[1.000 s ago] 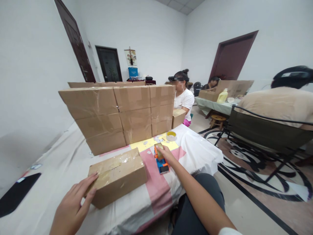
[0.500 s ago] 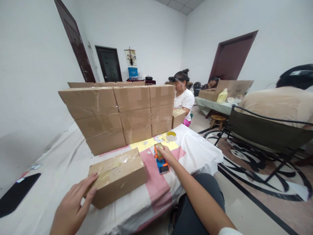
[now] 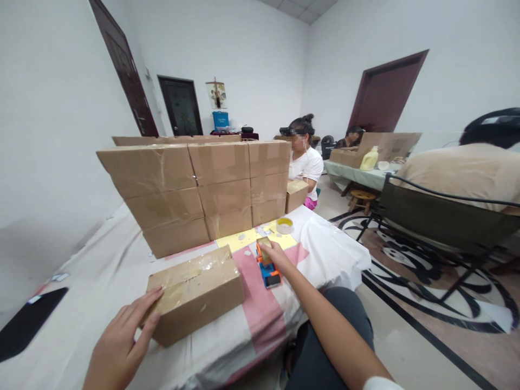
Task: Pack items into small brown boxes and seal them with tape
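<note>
A taped cardboard box (image 3: 195, 292) lies on the cloth-covered table (image 3: 97, 271) right in front of me. My left hand (image 3: 122, 341) rests against its near left corner, fingers stretched along the side. My right hand (image 3: 273, 254) is closed round an orange and blue tape dispenser (image 3: 266, 268) that sits on the table to the right of the box.
A wall of stacked cardboard boxes (image 3: 195, 187) stands behind. A tape roll (image 3: 284, 225) lies near it, a black phone (image 3: 28, 322) at the left edge. One person (image 3: 303, 157) sits beyond the table; another person (image 3: 467, 173) sits in a chair at right.
</note>
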Demonstrator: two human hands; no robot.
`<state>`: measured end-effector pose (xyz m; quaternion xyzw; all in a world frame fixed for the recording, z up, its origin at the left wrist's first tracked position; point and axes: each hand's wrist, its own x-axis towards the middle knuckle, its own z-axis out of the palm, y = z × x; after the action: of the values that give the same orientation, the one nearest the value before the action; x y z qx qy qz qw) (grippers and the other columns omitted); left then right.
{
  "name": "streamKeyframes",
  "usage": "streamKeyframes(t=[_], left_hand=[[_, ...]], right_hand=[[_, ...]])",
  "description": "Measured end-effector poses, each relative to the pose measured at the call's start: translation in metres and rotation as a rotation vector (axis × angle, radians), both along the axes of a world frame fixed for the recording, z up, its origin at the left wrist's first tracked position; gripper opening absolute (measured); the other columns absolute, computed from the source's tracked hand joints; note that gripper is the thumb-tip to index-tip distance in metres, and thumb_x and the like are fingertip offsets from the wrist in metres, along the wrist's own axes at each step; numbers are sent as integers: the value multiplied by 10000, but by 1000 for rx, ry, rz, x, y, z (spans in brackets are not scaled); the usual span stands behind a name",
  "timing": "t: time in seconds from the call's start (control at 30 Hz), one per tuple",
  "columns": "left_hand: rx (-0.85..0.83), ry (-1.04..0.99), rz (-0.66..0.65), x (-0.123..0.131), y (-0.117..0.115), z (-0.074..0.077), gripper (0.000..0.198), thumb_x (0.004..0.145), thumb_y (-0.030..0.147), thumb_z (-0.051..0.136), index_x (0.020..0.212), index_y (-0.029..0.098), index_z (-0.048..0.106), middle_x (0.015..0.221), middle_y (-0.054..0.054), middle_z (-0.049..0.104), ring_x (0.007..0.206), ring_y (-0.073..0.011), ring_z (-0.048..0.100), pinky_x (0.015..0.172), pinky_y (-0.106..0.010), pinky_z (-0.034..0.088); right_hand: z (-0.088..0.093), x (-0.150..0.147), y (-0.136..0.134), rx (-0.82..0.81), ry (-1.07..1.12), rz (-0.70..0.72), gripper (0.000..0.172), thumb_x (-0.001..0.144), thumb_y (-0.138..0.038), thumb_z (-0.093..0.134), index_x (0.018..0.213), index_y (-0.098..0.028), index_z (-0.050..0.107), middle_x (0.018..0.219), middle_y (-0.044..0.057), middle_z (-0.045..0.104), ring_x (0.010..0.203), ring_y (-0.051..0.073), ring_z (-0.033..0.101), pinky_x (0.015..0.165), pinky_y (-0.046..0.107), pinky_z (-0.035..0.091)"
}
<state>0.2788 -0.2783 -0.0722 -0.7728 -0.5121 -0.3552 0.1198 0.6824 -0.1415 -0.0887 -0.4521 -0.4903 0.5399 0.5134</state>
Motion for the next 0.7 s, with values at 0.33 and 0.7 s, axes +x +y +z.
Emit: streamKeyframes(t=[0.33, 0.7], left_hand=[[-13, -15, 9, 1, -2, 3, 422, 983, 520, 425, 1300, 292, 585, 1248, -54, 716, 1075, -260, 690, 903, -382, 540], [-44, -18, -12, -5, 1, -2, 399, 981, 461, 421, 1322, 316, 568, 1294, -40, 700, 1129, -272, 676, 938, -419, 541]], right_hand=[[-5, 0, 2, -3, 16, -5, 528, 728, -662, 724, 868, -178, 568, 670, 46, 700, 582, 177, 671, 534, 266, 508], [3, -1, -3, -37, 24, -1, 380, 751, -528, 678, 861, -193, 535, 665, 40, 700, 573, 179, 666, 532, 264, 500]])
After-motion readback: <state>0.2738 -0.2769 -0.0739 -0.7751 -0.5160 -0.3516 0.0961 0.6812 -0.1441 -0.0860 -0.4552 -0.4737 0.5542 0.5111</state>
